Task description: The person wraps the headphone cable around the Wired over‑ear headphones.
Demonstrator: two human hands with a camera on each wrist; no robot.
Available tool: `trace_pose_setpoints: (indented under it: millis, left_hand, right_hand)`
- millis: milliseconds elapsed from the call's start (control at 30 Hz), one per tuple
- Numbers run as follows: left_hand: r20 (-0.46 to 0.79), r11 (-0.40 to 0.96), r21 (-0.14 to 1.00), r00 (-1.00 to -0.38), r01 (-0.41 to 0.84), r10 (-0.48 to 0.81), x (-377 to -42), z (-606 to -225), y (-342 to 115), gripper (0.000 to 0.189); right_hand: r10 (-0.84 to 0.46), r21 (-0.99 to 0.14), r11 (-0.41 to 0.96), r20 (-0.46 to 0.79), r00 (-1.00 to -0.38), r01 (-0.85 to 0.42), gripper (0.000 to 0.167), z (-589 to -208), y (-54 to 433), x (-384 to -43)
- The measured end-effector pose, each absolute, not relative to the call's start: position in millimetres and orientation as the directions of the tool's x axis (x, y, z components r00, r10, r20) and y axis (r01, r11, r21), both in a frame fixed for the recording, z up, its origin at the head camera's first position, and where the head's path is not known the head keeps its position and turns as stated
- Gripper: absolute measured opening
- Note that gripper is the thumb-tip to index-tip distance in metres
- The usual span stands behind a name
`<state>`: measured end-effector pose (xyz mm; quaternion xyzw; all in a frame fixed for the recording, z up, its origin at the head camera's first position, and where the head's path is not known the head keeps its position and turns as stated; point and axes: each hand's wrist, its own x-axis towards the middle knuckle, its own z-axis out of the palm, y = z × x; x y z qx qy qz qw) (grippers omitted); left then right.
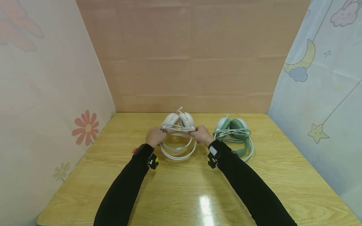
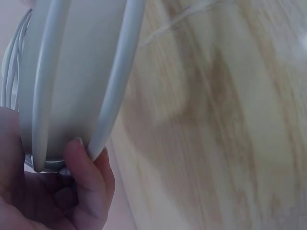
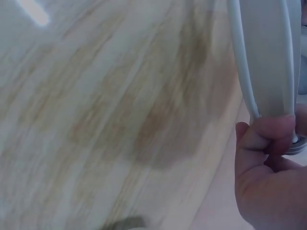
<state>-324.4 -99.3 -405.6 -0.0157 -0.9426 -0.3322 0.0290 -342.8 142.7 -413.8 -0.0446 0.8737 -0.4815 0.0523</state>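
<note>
White headphones (image 1: 186, 120) are held at the back middle of the table, ear cups away from me and headband curving towards me. A thin white cable is wound around them. My left hand (image 1: 155, 137) grips their left side and my right hand (image 1: 202, 135) grips the right side. In the left wrist view, bent fingers (image 2: 86, 177) hold the band's end below two white rims. The right wrist view has the thumb and fingers (image 3: 273, 129) pinching the other end of the white headband (image 3: 266, 52).
Green and white headphones (image 1: 238, 128), wrapped in their own pale cable, lie just right of my right hand, partly behind the forearm. The wooden table (image 1: 175, 191) ends at a brown back panel (image 1: 189, 56). Patterned walls flank both sides. A small red tag (image 1: 134, 150) shows beside the left wrist.
</note>
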Motion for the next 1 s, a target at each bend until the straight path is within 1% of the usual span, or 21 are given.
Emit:
trace_pose_setpoints:
  millis: [133, 367, 767, 1000]
  left_hand:
    - [0.042, 0.795, 0.606, -0.999, 0.024, -0.002, -324, -410, -96, 0.029]
    - [0.023, 0.812, 0.583, -1.0, 0.005, -0.011, -330, -420, -93, 0.026]
    - [0.0, 0.83, 0.556, -0.999, -0.044, -0.053, -332, -427, -88, 0.024]
    - [0.007, 0.843, 0.537, -1.0, -0.005, -0.011, -334, -431, -89, 0.028]
  right_hand:
    - [-0.122, -0.817, 0.576, -0.05, -0.991, -0.03, 0.026, -421, 143, -344]
    - [-0.099, -0.757, 0.653, -0.055, -0.994, -0.023, 0.032, -429, 144, -348]
    - [-0.106, -0.747, 0.665, -0.073, -0.992, -0.016, 0.038, -435, 146, -352]
    - [-0.095, -0.746, 0.666, -0.076, -0.993, -0.007, 0.037, -436, 144, -355]
